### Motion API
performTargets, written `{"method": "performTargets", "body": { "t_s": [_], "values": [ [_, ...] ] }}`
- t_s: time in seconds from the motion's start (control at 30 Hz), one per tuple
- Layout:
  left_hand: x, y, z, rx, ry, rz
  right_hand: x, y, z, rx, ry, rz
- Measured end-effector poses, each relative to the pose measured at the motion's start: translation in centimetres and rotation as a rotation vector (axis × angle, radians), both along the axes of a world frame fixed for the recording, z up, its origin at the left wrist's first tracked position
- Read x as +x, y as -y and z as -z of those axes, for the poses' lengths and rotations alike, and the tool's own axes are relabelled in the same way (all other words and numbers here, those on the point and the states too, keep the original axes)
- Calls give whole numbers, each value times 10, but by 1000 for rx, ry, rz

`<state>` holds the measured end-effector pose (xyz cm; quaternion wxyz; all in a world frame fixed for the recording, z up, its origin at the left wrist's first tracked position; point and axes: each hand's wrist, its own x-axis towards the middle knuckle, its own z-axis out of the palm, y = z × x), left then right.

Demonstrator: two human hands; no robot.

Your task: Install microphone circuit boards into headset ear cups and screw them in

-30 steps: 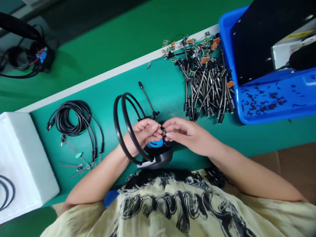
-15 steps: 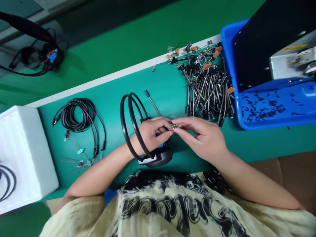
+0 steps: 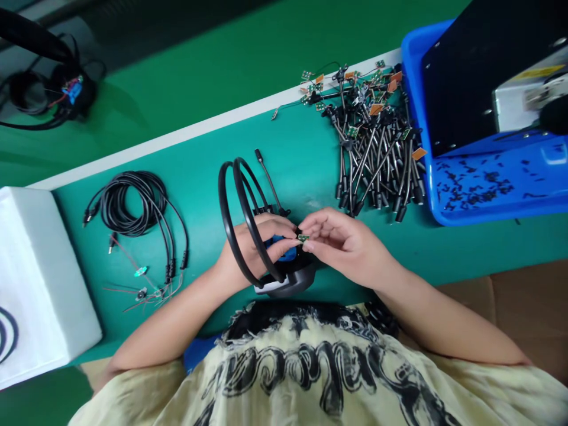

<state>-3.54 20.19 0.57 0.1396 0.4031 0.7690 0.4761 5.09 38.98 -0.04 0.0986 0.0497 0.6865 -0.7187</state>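
Observation:
Between the fingertips of both hands is a small green circuit board [image 3: 303, 238]. My left hand [image 3: 266, 238] reaches through the headband loops of a black headset [image 3: 290, 283] and pinches the board's left side. From the right, the thumb and fingers of my right hand [image 3: 339, 239] close on its other edge. A blue part [image 3: 286, 253] shows inside the headset's open ear cup, just below the board. The headset's microphone boom [image 3: 268, 177] points away over the green mat. Any wire on the board is hidden by my fingers.
Right of my hands lies a heap of microphone booms [image 3: 373, 154] with small boards. Beyond it, a blue tray [image 3: 497, 204] holds tiny black pieces and a black machine [image 3: 474, 77]. At left are a coiled black cable [image 3: 131, 204] and a white foam box [image 3: 53, 278].
Both hands have shifted slightly left and down with the circuit board, bringing it over the ear cup. The blue part is now more exposed. The camera view has moved a little.

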Motion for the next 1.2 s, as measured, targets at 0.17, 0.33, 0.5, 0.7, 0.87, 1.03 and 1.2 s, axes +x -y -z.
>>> {"method": "performTargets", "body": {
  "t_s": [0.17,0.33,0.5,0.7,0.87,1.03,1.2],
  "values": [
    [1,6,0,-8,-57,-19,-2,4,-1,219,-124,-2],
    [2,10,-1,-10,-45,-32,-3,6,-2,300,-180,-7],
    [1,10,-2,-14,-51,-48,-3,7,-3,283,-212,-19],
    [0,8,-4,34,-113,-32,-2,6,-1,240,-154,-15],
    [2,5,-5,45,-155,-34,-1,5,2,229,-130,8],
    [2,4,-5,41,-144,-28,-1,5,2,269,-155,18],
    [1,6,-4,23,-168,36,-1,4,3,311,-158,39]
  ]
}}
